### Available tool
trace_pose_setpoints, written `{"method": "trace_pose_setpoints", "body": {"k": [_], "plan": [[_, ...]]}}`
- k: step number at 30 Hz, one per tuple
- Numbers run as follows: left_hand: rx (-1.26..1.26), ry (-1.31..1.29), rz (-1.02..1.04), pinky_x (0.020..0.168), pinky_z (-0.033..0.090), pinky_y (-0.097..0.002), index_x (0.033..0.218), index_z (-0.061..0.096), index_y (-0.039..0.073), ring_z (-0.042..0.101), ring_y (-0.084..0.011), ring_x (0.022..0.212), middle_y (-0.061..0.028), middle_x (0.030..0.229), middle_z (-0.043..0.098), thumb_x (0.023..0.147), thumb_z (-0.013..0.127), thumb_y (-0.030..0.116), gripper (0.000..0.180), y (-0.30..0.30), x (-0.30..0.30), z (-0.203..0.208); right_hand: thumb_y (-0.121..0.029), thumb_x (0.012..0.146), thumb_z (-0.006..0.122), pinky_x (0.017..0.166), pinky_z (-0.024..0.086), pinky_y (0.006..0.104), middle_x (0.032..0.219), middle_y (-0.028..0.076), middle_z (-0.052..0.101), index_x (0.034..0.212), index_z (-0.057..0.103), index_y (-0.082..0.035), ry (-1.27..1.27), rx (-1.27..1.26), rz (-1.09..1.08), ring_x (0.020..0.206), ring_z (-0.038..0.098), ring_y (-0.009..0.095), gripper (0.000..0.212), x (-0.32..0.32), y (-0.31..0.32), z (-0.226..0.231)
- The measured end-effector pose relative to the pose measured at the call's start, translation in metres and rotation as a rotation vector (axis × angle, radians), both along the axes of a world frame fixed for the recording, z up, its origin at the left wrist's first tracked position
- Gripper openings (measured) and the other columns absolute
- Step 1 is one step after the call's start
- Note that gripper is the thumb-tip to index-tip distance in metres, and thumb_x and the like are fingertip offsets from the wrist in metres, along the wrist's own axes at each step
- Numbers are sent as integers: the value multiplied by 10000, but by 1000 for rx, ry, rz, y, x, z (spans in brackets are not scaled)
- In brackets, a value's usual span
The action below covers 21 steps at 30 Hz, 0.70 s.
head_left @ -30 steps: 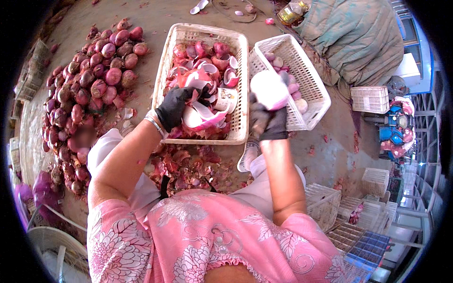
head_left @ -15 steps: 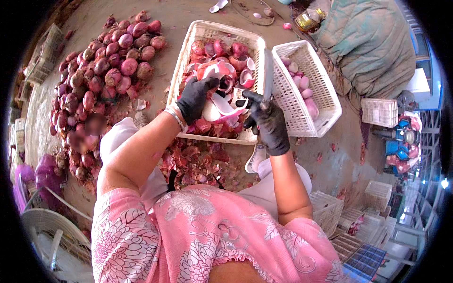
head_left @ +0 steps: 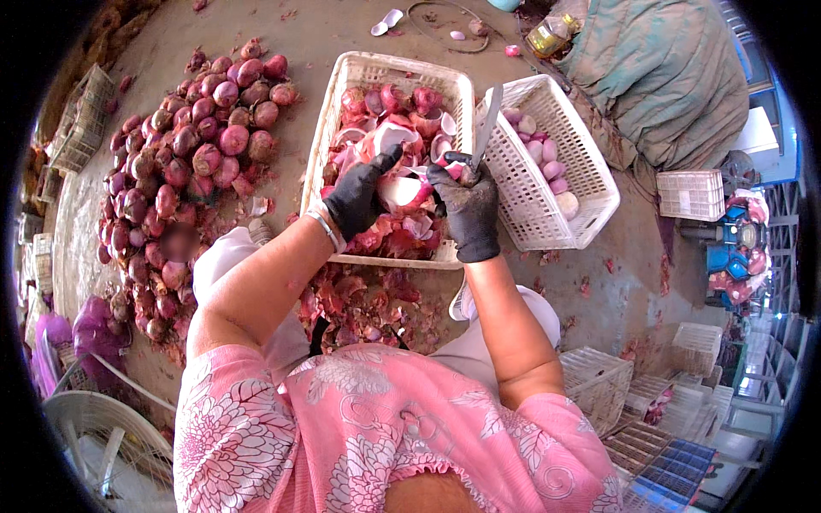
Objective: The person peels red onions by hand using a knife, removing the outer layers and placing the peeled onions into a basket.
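My left hand (head_left: pixel 356 203), in a black glove, is closed around a red onion (head_left: pixel 400 191) with pale inner layers showing. Close beside it, my black-gloved right hand (head_left: pixel 469 209) grips a knife (head_left: pixel 489 128) whose blade points up and away from me. The right fingertips are at the onion's right side; its lower part is partly hidden by the gloves. Both hands are over a white plastic crate (head_left: pixel 318 162) heaped with red onion skins (head_left: pixel 395 235) and peeled outer layers.
To the right, a second white crate (head_left: pixel 590 192) holds several peeled pinkish onions (head_left: pixel 547 154). A large pile of unpeeled red onions (head_left: pixel 205 158) lies on the floor at left. Loose skins (head_left: pixel 355 299) litter the floor by my legs. A grey-green quilt (head_left: pixel 658 85) lies at far right.
The large loose pale layers that hung between my hands are no longer there; a rounder onion shows instead. The knife blade has turned and now appears narrower. My view has shifted slightly.
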State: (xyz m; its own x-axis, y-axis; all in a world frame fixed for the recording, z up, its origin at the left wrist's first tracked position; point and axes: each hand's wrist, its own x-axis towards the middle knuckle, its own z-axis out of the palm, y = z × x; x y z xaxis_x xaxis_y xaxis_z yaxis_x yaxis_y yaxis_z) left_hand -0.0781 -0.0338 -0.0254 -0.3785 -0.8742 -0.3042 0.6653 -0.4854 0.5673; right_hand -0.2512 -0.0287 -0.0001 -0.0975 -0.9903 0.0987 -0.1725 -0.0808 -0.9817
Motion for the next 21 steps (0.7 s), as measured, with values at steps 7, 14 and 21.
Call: {"method": "trace_pose_setpoints", "body": {"k": [7, 14, 21], "plan": [[88, 24, -207, 791, 549, -361, 1138, 551, 74, 630, -207, 918, -69, 1023, 635, 895, 588, 344, 365, 10, 8, -1, -102, 776, 724, 434, 404, 203, 716, -21, 546, 1001, 592, -83, -191, 16, -65, 489, 482, 49, 262, 3, 4, 14], [14, 56, -24, 762, 550, -319, 1098, 582, 36, 641, -201, 890, -90, 1010, 643, 896, 592, 215, 270, 1, 9, 12, -131, 810, 662, 645, 461, 237, 885, -2, 605, 1010, 620, -28, -422, 75, -135, 758, 555, 92, 229, -6, 4, 2], [185, 252, 21, 830, 541, -358, 1105, 544, -5, 630, -254, 935, -130, 1025, 619, 881, 529, 154, 275, -6, 5, 6, -147, 810, 658, 465, 405, 215, 722, -8, 568, 903, 594, -65, -614, 221, -117, 553, 522, 93, 138, 6, 19, 29]]}}
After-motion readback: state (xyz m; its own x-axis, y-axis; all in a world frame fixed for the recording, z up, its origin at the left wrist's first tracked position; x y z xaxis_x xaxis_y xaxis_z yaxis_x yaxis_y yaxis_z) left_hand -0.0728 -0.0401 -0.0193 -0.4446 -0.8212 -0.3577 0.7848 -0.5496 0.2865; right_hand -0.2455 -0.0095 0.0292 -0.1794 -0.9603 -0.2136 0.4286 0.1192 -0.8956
